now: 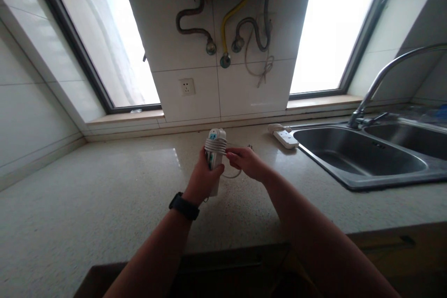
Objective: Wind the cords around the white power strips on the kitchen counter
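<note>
Head view: the left hand [203,178] is clamped around the lower body of a white power strip [215,154], holding it upright above the countertop [104,195]. The right hand [246,162] pinches the white cord [213,147] at the strip's right edge, fingertips together on it, where several turns already circle the upper body. Risk, as I judge it: the coils sit near the top end and could slide off if tension drops; the slack loop [233,176] hanging under the right hand could snag or spring loose. The strip sits in the left palm, touching the right fingertips, out in front of both wrists. A second power strip [284,137] lies beside the sink [359,158], well apart.
</note>
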The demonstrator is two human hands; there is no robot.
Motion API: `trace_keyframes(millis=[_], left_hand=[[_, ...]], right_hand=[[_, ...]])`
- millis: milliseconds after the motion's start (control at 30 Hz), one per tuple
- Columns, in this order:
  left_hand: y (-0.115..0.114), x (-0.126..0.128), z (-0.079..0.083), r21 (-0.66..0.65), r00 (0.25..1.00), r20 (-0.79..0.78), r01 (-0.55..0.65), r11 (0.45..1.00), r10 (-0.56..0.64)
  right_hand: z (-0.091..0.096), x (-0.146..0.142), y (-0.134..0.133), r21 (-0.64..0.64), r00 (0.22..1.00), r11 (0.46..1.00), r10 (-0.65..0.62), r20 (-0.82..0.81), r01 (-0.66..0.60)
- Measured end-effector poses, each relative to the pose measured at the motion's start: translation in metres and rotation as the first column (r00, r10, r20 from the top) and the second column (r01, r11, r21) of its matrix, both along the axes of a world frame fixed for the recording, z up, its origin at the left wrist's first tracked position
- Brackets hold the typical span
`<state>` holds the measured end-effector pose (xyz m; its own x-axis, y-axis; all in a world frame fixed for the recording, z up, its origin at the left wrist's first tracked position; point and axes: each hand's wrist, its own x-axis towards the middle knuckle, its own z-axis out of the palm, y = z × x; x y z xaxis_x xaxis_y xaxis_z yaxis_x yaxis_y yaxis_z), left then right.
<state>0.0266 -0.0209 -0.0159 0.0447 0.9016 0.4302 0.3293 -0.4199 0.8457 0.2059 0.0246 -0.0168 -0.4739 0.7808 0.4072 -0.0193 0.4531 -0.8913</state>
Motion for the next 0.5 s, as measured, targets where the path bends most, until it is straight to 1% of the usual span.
trace_keyframes(millis=[67,167,300,400,500], left_hand=[[-0.003,0.001,0.004,0.006,0.992,0.071,0.100,0.995,-0.100],[-0.010,0.003,0.011,-0.020,0.958,0.151,0.249,0.968,-0.243],[-0.016,0.003,0.012,-0.136,0.913,0.269,0.351,0.926,-0.307],[-0.017,0.003,0.008,-0.184,0.851,0.365,0.463,0.867,-0.378],[-0.020,0.002,0.006,-0.200,0.746,0.460,0.615,0.763,-0.481]], right_hand=[[0.000,0.001,0.002,-0.028,0.999,0.999,-0.018,-0.039,0.016],[0.004,0.004,0.001,-0.085,0.991,0.995,-0.056,-0.124,0.046],[0.006,0.005,-0.005,-0.147,0.979,0.988,0.019,-0.201,-0.050],[0.007,0.005,-0.007,-0.157,0.959,0.979,0.084,-0.272,-0.130],[0.007,0.006,-0.006,-0.164,0.934,0.963,0.153,-0.322,-0.214]])
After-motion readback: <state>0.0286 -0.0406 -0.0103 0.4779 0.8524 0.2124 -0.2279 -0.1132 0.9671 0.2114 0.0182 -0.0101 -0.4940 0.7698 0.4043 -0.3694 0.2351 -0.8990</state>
